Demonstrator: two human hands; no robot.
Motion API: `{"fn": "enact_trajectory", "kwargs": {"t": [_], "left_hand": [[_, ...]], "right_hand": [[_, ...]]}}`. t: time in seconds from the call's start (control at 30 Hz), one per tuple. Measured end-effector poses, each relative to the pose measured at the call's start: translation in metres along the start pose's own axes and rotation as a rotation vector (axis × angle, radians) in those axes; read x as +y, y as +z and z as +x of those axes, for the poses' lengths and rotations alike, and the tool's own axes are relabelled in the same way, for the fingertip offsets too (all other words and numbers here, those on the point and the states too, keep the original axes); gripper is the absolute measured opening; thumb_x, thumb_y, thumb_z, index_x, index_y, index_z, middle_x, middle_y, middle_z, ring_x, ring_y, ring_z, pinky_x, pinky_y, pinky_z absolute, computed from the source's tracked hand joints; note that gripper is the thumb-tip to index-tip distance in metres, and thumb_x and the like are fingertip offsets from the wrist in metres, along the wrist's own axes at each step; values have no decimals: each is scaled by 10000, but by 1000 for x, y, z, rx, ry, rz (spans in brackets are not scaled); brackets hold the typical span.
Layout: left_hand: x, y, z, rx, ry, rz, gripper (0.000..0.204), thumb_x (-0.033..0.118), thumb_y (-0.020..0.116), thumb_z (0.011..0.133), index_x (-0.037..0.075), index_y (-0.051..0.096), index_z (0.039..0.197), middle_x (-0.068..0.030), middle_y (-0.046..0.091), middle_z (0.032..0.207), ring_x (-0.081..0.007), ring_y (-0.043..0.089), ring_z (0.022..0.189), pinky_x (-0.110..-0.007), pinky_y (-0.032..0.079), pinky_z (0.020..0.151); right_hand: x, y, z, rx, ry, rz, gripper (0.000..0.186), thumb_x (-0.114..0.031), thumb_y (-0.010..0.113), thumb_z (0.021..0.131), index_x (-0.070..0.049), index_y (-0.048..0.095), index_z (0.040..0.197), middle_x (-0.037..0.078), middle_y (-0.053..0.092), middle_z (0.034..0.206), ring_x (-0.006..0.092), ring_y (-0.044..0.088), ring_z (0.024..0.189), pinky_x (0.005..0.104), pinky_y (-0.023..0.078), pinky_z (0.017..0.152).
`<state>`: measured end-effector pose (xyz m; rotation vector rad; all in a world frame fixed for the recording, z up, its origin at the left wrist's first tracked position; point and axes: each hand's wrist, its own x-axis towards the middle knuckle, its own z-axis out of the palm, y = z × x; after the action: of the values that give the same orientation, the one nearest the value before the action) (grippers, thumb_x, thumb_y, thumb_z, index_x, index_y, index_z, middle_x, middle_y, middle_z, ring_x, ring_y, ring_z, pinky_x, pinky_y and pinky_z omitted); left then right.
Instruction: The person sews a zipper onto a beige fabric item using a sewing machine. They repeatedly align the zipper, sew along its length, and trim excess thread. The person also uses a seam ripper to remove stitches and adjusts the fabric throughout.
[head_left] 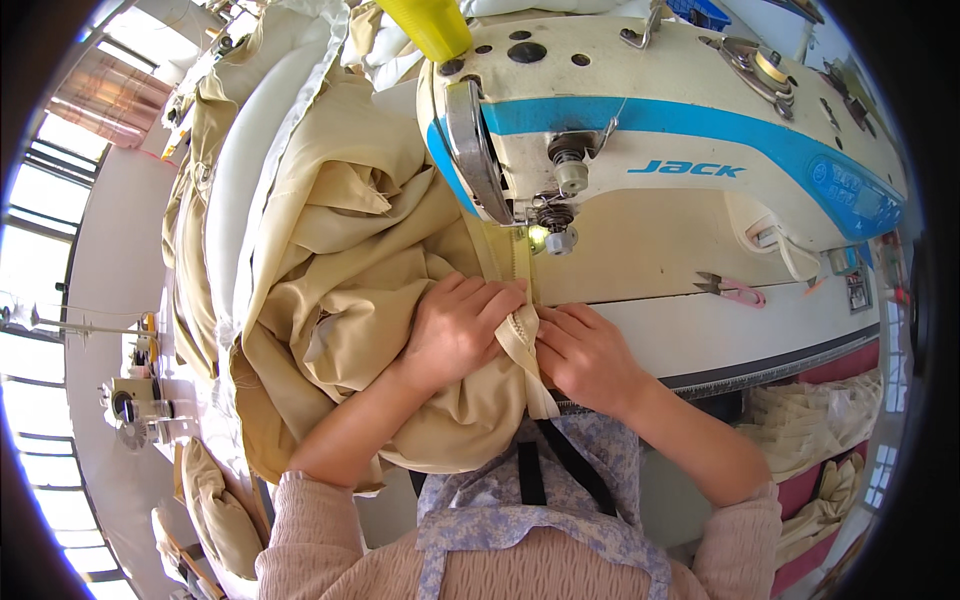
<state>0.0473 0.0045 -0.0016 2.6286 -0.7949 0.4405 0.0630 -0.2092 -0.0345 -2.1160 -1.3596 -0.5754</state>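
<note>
A beige zipper (519,338) runs up from my lap, over the table's front edge, to the needle area of a white and blue sewing machine (600,110). My left hand (458,328) is closed on the beige fabric (345,300) just left of the zipper, fingertips at its edge. From the right, my right hand (588,355) pinches the zipper tape, its fingers curled and close to the left fingertips. A small lamp glows beside the presser foot, where the zipper meets the fabric. The fabric lies in loose folds on the left and drops over the front edge.
Pink-handled thread snips (735,290) lie on the table right of my right hand. A yellow cup-like container (430,28) stands by the machine head. Folded beige pieces (815,420) sit at the lower right. More beige cloth (215,505) rests at the lower left.
</note>
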Motion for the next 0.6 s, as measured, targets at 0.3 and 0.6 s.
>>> {"fn": "enact_trajectory", "kwargs": {"t": [0.3, 0.6], "left_hand": [[-8, 7, 11, 146, 170, -32, 352, 140, 764, 725, 23, 675, 1045, -90, 702, 948, -279, 660, 827, -413, 538, 742], [-5, 8, 6, 91, 80, -62, 357, 157, 774, 784, 57, 703, 1120, -84, 706, 900, -275, 660, 734, -396, 517, 642]], "right_hand": [[0, -3, 1, -54, -1, -4, 224, -102, 663, 774, 29, 732, 943, 136, 720, 1028, 273, 707, 1061, 397, 529, 910], [0, -5, 2, -92, -5, -8, 226, -96, 654, 781, 32, 718, 956, 155, 716, 1036, 283, 709, 1063, 383, 535, 905]]}}
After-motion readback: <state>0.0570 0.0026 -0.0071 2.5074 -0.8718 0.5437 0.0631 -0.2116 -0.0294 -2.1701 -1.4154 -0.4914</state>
